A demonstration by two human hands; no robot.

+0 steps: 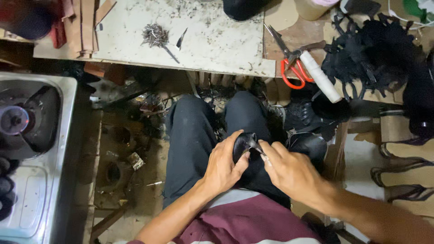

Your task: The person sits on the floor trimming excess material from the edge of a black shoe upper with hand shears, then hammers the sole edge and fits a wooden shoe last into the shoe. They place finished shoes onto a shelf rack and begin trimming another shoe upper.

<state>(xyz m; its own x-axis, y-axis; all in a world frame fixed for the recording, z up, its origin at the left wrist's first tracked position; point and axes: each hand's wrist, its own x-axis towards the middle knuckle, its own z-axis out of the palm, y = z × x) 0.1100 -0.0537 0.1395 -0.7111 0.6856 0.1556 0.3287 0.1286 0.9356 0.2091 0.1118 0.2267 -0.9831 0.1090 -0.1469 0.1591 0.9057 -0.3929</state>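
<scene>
At the far left, a stainless-steel stove top [54, 135] with a round burner [18, 119] is seen beside the seated person. Above it, on the worn white work board [217, 36], a small heap of metal nails [155, 35] is shown, with stacked brown cardboard pieces [83, 25] at the board's left edge. Below the board, a littered floor [122, 149] of scraps is visible.

At centre, the person's lap in dark trousers [190, 135] is shown. The left hand [221, 165] is closed around a small black shoe part [242, 144], which is held over the lap between the knees; the thumb and fingers are wrapped on its left side. The right hand [291, 169] is pinched shut on a slim metal tool [256, 147], whose tip is laid against the top of the black shoe part. The exact kind of tool cannot be told. A maroon shirt [244, 223] with a pale band fills the lower centre.

To the right, on the brown surface, scissors with red-orange handles [294, 68] are shown lying just beside a white cylindrical roll [321, 77]. Further right, a tangled pile of black straps [375, 49] is seen, and black shoes [307, 117] lie below the scissors. At the far right, strap sandals on cardboard [402, 171] are visible.
</scene>
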